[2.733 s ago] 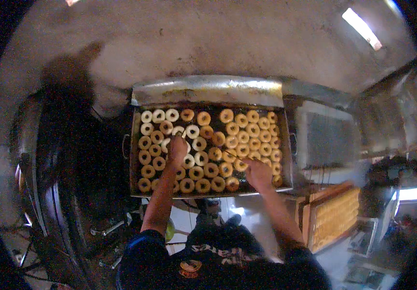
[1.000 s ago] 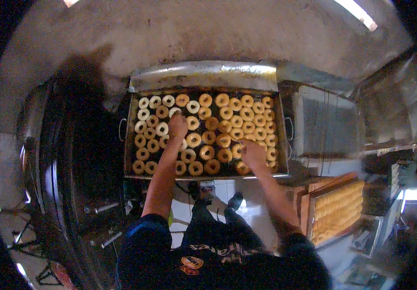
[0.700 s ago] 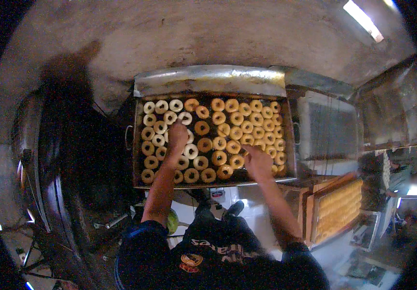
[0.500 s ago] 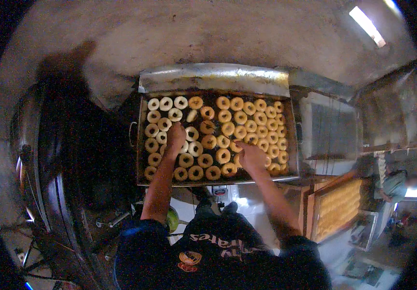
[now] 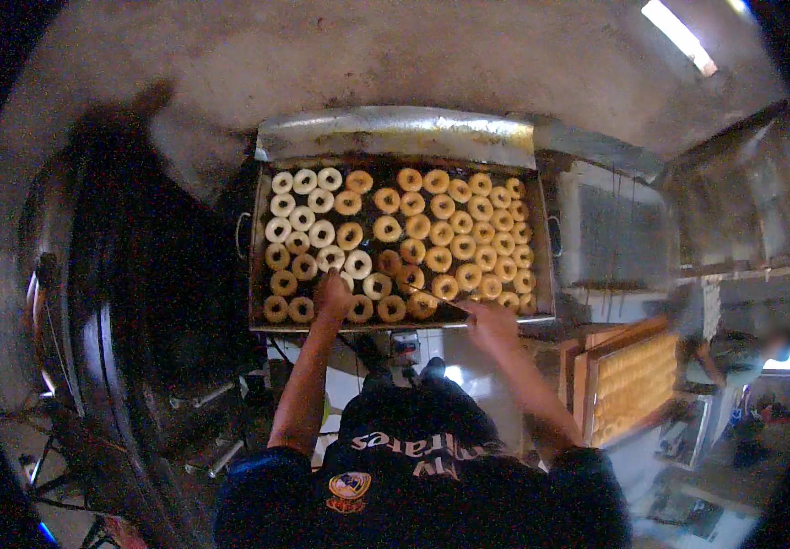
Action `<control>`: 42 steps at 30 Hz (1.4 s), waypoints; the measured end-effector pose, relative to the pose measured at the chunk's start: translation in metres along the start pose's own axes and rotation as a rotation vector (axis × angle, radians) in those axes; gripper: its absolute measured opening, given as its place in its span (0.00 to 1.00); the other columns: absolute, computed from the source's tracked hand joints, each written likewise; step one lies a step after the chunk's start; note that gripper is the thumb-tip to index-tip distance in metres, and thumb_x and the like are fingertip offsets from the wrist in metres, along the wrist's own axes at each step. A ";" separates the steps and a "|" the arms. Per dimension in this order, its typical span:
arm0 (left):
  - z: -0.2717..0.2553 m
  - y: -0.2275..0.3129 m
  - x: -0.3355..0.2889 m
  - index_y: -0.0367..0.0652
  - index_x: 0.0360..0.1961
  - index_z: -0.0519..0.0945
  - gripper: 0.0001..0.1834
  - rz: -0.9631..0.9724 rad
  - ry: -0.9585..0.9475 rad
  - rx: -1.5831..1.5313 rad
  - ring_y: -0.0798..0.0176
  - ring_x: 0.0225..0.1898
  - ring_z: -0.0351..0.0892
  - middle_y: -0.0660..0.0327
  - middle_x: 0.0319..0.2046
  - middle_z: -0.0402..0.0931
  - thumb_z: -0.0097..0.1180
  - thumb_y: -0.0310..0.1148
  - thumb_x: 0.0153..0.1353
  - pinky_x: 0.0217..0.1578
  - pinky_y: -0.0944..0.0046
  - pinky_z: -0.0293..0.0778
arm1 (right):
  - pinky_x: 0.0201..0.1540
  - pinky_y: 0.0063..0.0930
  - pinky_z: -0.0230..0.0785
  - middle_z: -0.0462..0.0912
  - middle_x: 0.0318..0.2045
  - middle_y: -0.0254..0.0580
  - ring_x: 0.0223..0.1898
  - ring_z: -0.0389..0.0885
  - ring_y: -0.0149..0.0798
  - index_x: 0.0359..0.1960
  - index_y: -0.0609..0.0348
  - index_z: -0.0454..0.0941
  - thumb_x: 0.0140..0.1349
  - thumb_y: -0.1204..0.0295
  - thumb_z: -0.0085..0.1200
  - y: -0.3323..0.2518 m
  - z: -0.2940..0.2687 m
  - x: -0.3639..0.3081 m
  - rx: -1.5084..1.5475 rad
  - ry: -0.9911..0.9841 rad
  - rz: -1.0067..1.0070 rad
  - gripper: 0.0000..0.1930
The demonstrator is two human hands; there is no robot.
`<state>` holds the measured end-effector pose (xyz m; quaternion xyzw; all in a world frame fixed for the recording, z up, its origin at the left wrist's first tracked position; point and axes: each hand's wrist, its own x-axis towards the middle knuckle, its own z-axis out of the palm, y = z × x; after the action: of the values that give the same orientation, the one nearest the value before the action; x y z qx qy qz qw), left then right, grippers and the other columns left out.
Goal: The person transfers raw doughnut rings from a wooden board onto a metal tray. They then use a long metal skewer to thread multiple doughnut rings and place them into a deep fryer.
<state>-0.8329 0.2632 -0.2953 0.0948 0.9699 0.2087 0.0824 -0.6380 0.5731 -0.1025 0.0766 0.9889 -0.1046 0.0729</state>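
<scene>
A wide rectangular frying pan (image 5: 541, 321) holds rows of ring doughnuts in dark oil. Golden doughnuts (image 5: 485, 232) fill its right side; paler doughnuts (image 5: 304, 180) lie at the left. My left hand (image 5: 333, 297) is closed over the near left rows, beside a pale doughnut (image 5: 331, 258); whatever it grips is hidden. At the near edge my right hand (image 5: 491, 320) is closed around a thin stick (image 5: 439, 297), whose far end reaches left among the doughnuts. Next to that end sits a darker doughnut (image 5: 389, 262).
A metal splash guard (image 5: 395, 133) stands behind the pan, and a loop handle (image 5: 242, 236) sticks out at its left. To the right, a tray of golden baked goods (image 5: 635, 377) leans upright. Another person (image 5: 734, 357) is farther right.
Both hands have come nearer to my body. A tilted doughnut in the middle now lies flat with a golden top, and a pale one nearby now shows golden. The view has shifted slightly.
</scene>
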 end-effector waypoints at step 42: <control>-0.060 -0.149 0.243 0.32 0.44 0.79 0.12 -0.081 0.079 -0.114 0.50 0.34 0.83 0.46 0.33 0.80 0.52 0.33 0.72 0.34 0.48 0.78 | 0.39 0.48 0.81 0.89 0.32 0.45 0.36 0.89 0.48 0.55 0.33 0.85 0.59 0.69 0.59 -0.154 0.005 0.188 0.081 0.223 0.010 0.21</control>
<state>-1.1028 0.1596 -0.3329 0.0424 0.9619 0.2638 0.0577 -0.8466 0.4491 -0.1071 0.0956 0.9854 -0.1350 -0.0401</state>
